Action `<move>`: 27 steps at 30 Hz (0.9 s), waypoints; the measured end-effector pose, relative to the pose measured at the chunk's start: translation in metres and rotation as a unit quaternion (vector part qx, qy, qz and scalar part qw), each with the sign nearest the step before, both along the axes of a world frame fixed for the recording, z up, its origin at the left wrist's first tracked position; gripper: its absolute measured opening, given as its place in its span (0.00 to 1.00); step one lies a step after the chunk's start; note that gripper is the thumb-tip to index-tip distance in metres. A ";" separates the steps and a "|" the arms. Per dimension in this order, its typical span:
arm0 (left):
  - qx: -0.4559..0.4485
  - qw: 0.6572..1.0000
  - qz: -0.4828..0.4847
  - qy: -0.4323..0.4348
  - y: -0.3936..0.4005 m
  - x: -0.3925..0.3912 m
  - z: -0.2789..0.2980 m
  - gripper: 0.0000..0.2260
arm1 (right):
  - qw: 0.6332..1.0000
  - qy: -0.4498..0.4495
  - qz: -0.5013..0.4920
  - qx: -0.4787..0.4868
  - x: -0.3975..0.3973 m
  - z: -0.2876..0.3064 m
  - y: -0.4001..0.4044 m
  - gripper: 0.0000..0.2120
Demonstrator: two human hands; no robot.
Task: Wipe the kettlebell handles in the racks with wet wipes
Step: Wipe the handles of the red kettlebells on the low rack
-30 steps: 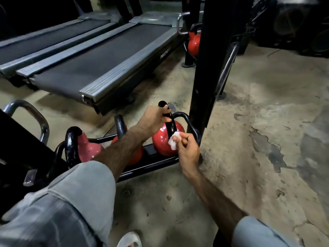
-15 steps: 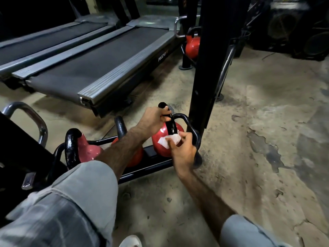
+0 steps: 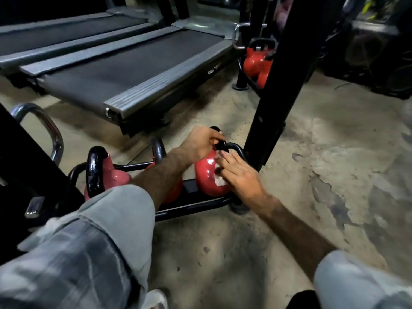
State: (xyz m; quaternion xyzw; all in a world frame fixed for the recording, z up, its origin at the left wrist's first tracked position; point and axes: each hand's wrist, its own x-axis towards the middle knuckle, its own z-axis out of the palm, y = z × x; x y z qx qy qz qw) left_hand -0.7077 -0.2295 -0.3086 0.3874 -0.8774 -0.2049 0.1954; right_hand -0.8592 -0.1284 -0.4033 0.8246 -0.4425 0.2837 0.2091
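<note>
Three red kettlebells with black handles sit in a low black rack (image 3: 191, 206) on the floor. My left hand (image 3: 200, 143) grips the top of the black handle (image 3: 219, 147) of the rightmost kettlebell (image 3: 206, 177). My right hand (image 3: 239, 175) lies against that kettlebell's right side with its fingers stretched out, pressing a white wet wipe (image 3: 219, 180) to the red body just below the handle. Most of the wipe is hidden under my palm. The middle kettlebell (image 3: 159, 150) is partly covered by my left forearm. The left kettlebell (image 3: 97, 170) stands free.
A black upright post (image 3: 274, 103) rises just right of the rack. Behind it a second rack holds more red kettlebells (image 3: 256, 62). Two treadmills (image 3: 124, 72) lie at the back left. A chrome bar (image 3: 46, 128) curves at the left. Bare concrete floor spreads to the right.
My right hand has slid down from the handle onto the kettlebell's red body and its fingers have straightened over the wipe. My left hand keeps its grip on the handle.
</note>
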 end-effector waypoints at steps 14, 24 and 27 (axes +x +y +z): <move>-0.011 0.998 -0.045 -0.031 -0.026 -0.003 0.008 0.10 | 0.900 0.416 0.071 0.110 -0.009 0.063 -0.038 0.12; -0.026 0.998 -0.054 -0.020 -0.028 0.002 0.002 0.13 | 0.890 0.433 0.061 0.129 -0.008 0.074 -0.039 0.11; -0.015 0.998 -0.055 -0.009 -0.029 0.002 0.000 0.12 | 0.900 0.411 0.094 0.114 -0.005 0.057 -0.034 0.11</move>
